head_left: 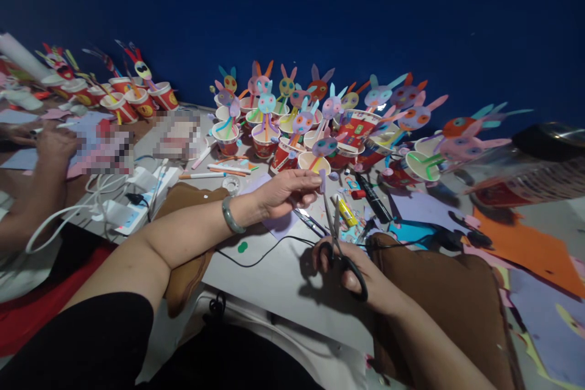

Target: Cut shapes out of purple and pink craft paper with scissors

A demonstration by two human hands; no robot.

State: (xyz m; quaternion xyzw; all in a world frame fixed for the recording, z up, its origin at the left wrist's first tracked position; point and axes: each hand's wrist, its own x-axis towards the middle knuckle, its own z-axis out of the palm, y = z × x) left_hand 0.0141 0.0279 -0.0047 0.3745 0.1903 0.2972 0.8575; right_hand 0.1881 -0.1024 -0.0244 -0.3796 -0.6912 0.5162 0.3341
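Between the thumb and fingers of my left hand (292,192) is a small piece of purple paper (323,181). My right hand (350,268) has its fingers through the dark handles of a pair of scissors (337,244). The scissor blades stand apart and point up, just below the purple piece. Under my left hand lies a sheet of purple paper (281,225), partly covered by it. A yellow glue stick (346,211) and a black marker (372,198) lie beyond the scissors.
Several paper cups with paper rabbit heads (266,140) stand along the blue wall. Brown cushions (439,298) flank the table's front. A power strip (146,198) with white cables sits left. Orange paper (525,250) lies right. Another person's hand (57,143) works at far left.
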